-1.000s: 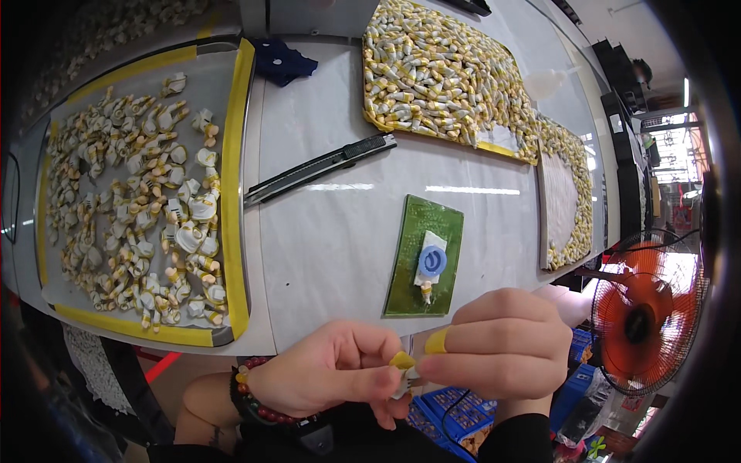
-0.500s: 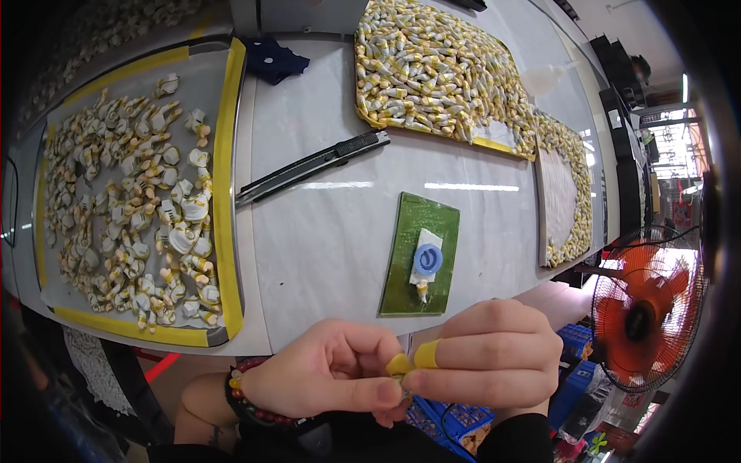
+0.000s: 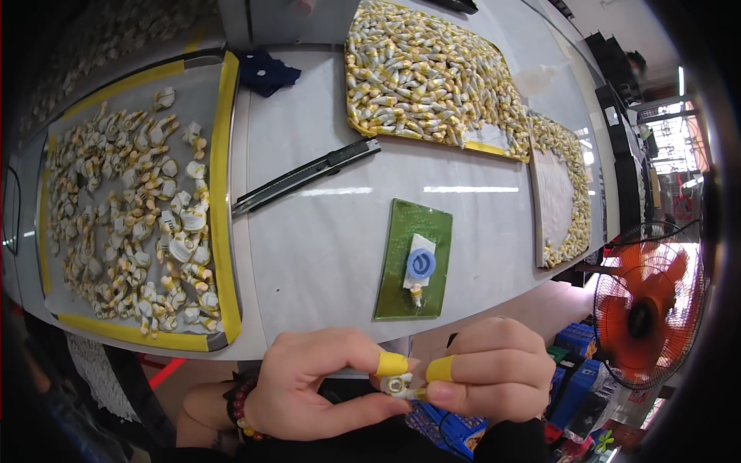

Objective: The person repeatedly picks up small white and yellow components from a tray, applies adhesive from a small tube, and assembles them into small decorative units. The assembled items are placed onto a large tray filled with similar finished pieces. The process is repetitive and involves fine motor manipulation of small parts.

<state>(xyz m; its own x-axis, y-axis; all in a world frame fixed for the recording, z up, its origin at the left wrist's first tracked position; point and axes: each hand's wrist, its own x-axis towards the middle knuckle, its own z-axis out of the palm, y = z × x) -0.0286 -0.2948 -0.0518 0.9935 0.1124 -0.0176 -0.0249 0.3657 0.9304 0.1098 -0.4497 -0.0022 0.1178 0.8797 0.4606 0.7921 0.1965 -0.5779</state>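
Note:
My left hand [image 3: 309,382] pinches a small white figure part [image 3: 396,384] with a round socket, between thumb and yellow-wrapped forefinger. My right hand [image 3: 494,374], also with yellow tape on a finger, closes its fingertips on a small grey-and-yellow piece [image 3: 417,394] at the white part's right side. Whether the two pieces are joined, I cannot tell. Just beyond the hands lies a green pad [image 3: 392,289] bearing a white piece [image 3: 417,241] with a blue ring-shaped part [image 3: 421,263] on top and a small yellowish figure piece [image 3: 417,293] at its near end.
At left, a yellow-taped tray [image 3: 228,193] holds many white figure parts. Behind the pad are a black utility knife [image 3: 305,177] and a dark blue cloth [image 3: 266,73]. Trays of grey-and-yellow pieces [image 3: 432,77] fill the back right. An orange fan [image 3: 644,301] stands beyond the table's right edge.
Both hands have turned and parted slightly, bringing the white part's socket into view between the fingertips. The table scene has shifted slightly as the head moved.

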